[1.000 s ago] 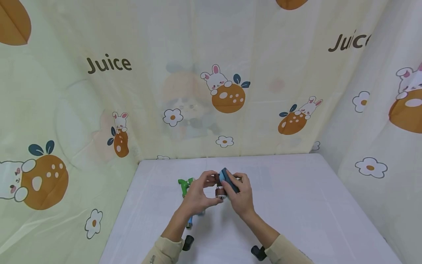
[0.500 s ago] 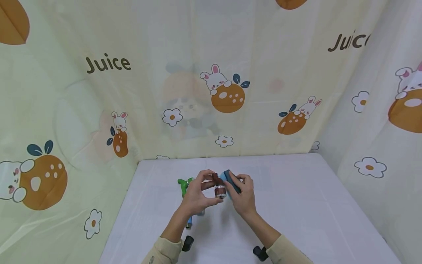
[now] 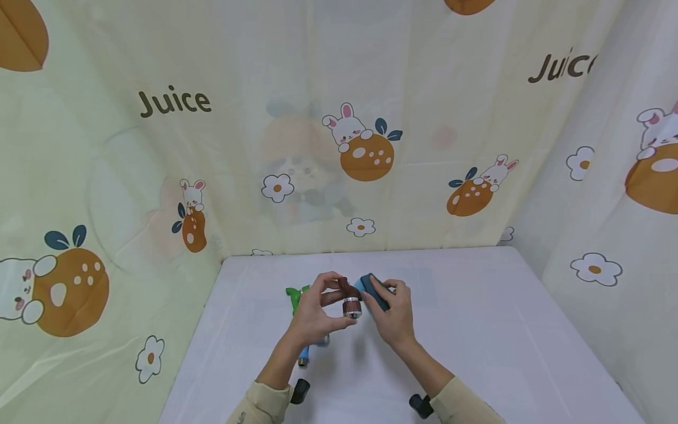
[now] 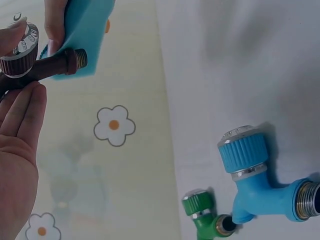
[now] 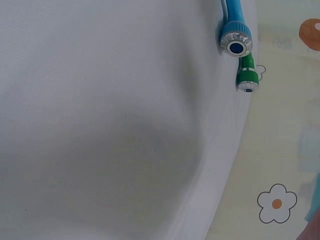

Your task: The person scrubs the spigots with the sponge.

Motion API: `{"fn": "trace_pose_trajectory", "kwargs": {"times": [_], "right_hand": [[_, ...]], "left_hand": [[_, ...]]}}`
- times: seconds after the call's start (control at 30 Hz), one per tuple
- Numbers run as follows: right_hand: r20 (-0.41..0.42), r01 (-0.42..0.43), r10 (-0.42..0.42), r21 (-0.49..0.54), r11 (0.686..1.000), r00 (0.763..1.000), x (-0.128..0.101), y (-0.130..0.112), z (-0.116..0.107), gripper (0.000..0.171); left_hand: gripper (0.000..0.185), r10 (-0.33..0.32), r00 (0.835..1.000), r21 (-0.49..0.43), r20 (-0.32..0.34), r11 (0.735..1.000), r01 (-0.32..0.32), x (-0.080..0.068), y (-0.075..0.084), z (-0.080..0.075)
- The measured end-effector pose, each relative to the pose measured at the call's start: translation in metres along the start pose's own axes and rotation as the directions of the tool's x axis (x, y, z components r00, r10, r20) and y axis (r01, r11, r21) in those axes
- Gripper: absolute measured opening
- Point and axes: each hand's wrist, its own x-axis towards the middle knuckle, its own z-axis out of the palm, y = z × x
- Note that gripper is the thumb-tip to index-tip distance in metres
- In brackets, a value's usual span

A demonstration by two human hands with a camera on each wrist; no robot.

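Note:
In the head view my left hand (image 3: 312,309) holds a small brown tap (image 3: 352,307) above the table, thumb at its ribbed knob and fingers at the other side. The left wrist view shows the tap's threaded end (image 4: 81,58) pointing toward a light-blue sponge (image 4: 92,35). My right hand (image 3: 394,312) grips that sponge, whose dark blue-teal side (image 3: 375,292) faces up in the head view. The sponge is close beside the tap's spout. Only a sliver of the right hand (image 5: 311,231) shows in the right wrist view.
A blue tap (image 4: 255,185) and a green tap (image 4: 200,205) lie on the white table (image 3: 477,330), left of centre and partly behind the left arm. Black wrist devices (image 3: 300,391) sit by both cuffs. A printed curtain (image 3: 424,88) hangs behind the table.
My right hand has shifted slightly right with the sponge, from overlapping the brown tap's upper part to beside it. The left hand and tap have moved a little to the left.

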Motion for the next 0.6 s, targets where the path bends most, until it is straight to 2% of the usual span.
{"fn": "trace_pose_trajectory", "kwargs": {"times": [0.27,0.43,0.5,0.6], "right_hand": [[0.031,-0.026,0.026,-0.004,1.000,0.999,-0.001,0.002,-0.003,0.046],[0.071,-0.077,0.073,0.056,0.996,0.995,-0.003,0.002,-0.001,0.053],[0.075,-0.074,0.067,0.096,0.993,0.995,-0.005,0.001,-0.001,0.056],[0.062,-0.023,0.013,0.163,0.986,0.998,-0.008,-0.003,-0.001,0.056]], "left_hand": [[0.085,-0.008,1.000,-0.008,0.011,1.000,0.008,0.000,-0.001,-0.002],[0.085,-0.033,0.999,-0.084,0.016,0.996,0.034,0.001,-0.004,-0.009],[0.085,-0.056,0.998,-0.118,0.005,0.991,0.056,0.002,-0.005,-0.012],[0.084,-0.101,0.995,-0.162,-0.016,0.982,0.097,0.002,-0.006,-0.016]]}}
